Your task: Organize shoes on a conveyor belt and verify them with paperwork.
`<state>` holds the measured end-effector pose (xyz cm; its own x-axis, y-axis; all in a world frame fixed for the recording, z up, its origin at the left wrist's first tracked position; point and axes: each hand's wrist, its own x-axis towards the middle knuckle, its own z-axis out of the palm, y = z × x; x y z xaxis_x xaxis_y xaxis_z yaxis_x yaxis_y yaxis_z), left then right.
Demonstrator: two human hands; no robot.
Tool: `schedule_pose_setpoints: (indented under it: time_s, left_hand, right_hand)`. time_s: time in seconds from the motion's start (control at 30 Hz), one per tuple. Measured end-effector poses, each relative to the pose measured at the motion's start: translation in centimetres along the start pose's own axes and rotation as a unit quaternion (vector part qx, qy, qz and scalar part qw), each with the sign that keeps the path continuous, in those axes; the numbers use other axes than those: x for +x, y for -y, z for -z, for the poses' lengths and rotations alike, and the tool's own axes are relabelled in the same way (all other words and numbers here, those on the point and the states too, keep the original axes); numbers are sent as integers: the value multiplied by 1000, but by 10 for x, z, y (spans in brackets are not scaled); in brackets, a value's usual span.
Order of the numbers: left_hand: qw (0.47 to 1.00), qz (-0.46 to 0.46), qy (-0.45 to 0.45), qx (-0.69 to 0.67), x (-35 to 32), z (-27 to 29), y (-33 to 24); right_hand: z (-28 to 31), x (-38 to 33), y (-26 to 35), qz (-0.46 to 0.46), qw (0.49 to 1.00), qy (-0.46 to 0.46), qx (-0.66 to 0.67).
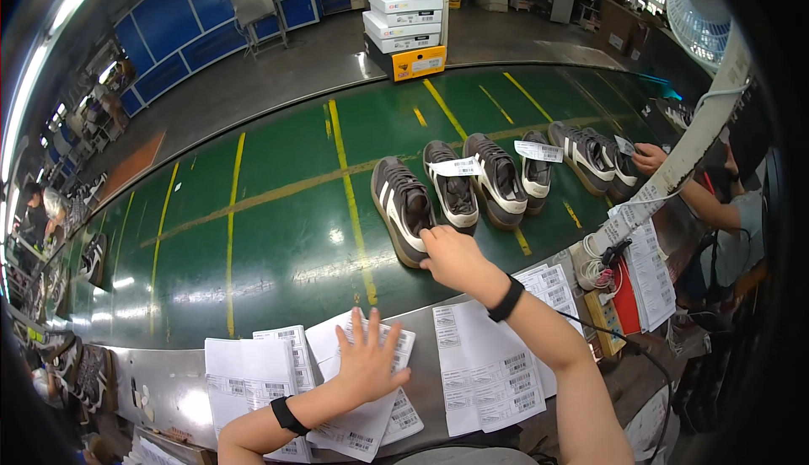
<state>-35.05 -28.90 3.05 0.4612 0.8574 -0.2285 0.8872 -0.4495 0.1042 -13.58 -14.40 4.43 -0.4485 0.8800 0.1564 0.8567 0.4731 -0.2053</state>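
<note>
The right hand (451, 258) is reaching forward and touching the heel of the nearest brown shoe (403, 208) on the green belt (278, 229), fingers curled, not yet gripping. The shoe's long axis is running away from the person. The left hand (366, 364) is lying flat and open on label sheets (362, 427).

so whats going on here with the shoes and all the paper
A person stands at a green conveyor belt. Their right hand touches the heel of the nearest brown sneaker, while the left hand lies flat on barcode label sheets on the metal ledge. More sneakers follow, some tagged; another person's hand reaches the farthest pair.
</note>
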Motion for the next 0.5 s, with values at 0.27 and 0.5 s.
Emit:
schedule_pose_setpoints:
  time_s: [0.27, 0.5]
  left_hand:
    - [999, 32, -30, 6, 18, 3, 12]
    - [983, -40, 181, 11, 53, 32, -48]
  right_hand:
    - [48, -144, 9, -31, 967, 250, 47]
    - [27, -196, 36, -21, 985, 168, 21]
